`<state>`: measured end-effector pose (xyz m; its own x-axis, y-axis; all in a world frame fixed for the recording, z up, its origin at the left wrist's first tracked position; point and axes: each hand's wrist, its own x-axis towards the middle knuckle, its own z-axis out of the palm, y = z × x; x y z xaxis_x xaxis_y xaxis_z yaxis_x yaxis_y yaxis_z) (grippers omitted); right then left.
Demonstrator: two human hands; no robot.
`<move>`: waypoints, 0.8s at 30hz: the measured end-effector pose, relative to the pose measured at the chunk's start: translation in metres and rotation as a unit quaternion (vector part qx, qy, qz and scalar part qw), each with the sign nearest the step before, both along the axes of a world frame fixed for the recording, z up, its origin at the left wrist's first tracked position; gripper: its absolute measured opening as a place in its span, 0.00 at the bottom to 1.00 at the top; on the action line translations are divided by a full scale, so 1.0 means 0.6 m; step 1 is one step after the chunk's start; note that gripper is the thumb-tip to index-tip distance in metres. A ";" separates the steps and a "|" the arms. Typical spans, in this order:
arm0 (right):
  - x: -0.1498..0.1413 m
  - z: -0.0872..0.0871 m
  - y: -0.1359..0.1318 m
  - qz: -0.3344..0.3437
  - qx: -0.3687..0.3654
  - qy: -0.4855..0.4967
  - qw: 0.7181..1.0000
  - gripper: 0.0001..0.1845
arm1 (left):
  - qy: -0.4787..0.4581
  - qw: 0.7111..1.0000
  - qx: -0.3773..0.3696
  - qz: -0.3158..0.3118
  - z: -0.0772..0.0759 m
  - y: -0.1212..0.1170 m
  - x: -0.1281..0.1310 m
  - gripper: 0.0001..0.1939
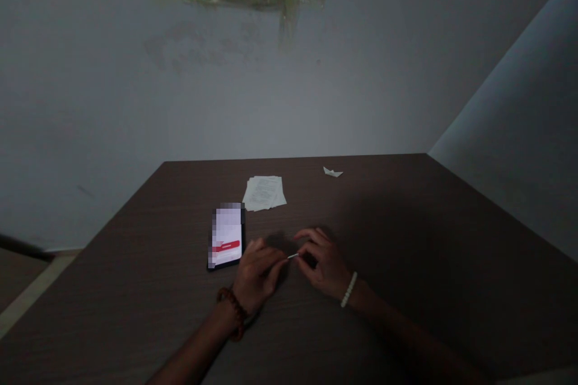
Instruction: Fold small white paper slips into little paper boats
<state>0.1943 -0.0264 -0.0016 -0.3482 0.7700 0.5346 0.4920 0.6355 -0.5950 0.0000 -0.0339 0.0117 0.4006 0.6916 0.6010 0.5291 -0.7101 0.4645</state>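
A thin white strip (292, 256), which looks like a small folded piece of paper seen edge-on, spans the gap between my two hands just above the table. My left hand (258, 271) pinches its left end between thumb and fingers, and a brown bead bracelet circles that wrist. At the right end, my right hand (324, 261) grips it with thumb and index finger while the other fingers stay raised. Most of the paper is hidden by my fingertips. Just left of my left hand lies a phone (227, 236) with a lit screen, partly pixelated.
Beyond my hands, a loose stack of small printed paper sheets (264, 192) lies on the dark wooden table (383, 204). A small white folded paper boat (333, 172) stands near the far edge. A grey wall (316, 96) with old tape rises behind the table.
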 end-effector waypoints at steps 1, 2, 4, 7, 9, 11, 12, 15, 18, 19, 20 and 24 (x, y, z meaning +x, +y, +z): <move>0.001 -0.001 0.001 -0.003 0.003 -0.003 1.000 0.03 | 0.006 1.000 0.000 0.001 -0.001 0.000 -0.001 0.06; 0.002 -0.003 0.002 -0.006 0.004 -0.007 1.000 0.02 | 0.006 1.000 -0.005 0.004 -0.002 -0.001 -0.001 0.06; 0.004 -0.007 0.005 -0.008 0.005 -0.014 1.000 0.01 | -0.005 1.000 -0.020 0.011 -0.002 -0.001 -0.002 0.07; 0.006 -0.010 0.009 -0.005 0.006 -0.021 1.000 0.01 | -0.022 0.999 -0.043 0.016 -0.002 -0.001 -0.002 0.07; 0.008 -0.011 0.009 -0.003 0.010 -0.025 1.000 0.01 | -0.027 0.998 -0.050 0.013 -0.003 -0.001 -0.002 0.07; 0.009 -0.009 0.008 0.000 0.018 -0.033 0.999 0.01 | -0.026 0.998 -0.051 0.016 -0.004 0.000 -0.002 0.07; 0.010 -0.008 0.007 0.005 0.023 -0.041 0.999 0.01 | -0.021 0.999 -0.047 0.016 -0.004 0.001 -0.002 0.07; 0.010 -0.004 0.003 0.018 0.044 -0.067 0.997 0.03 | 0.010 1.000 -0.015 0.000 -0.005 0.002 -0.002 0.06; 0.009 0.001 0.000 0.020 0.067 -0.084 0.994 0.04 | 0.032 0.999 0.020 -0.012 -0.006 0.003 -0.002 0.07; 0.009 0.003 0.000 0.018 0.073 -0.086 0.993 0.04 | 0.036 0.999 0.024 -0.009 -0.007 0.003 -0.001 0.07; 0.008 0.004 -0.001 0.017 0.075 -0.088 0.993 0.04 | 0.040 0.999 0.024 -0.004 -0.007 0.002 -0.001 0.07; 0.006 0.006 -0.002 0.018 0.073 -0.085 0.994 0.04 | 0.056 0.998 0.025 0.015 -0.010 -0.001 0.000 0.07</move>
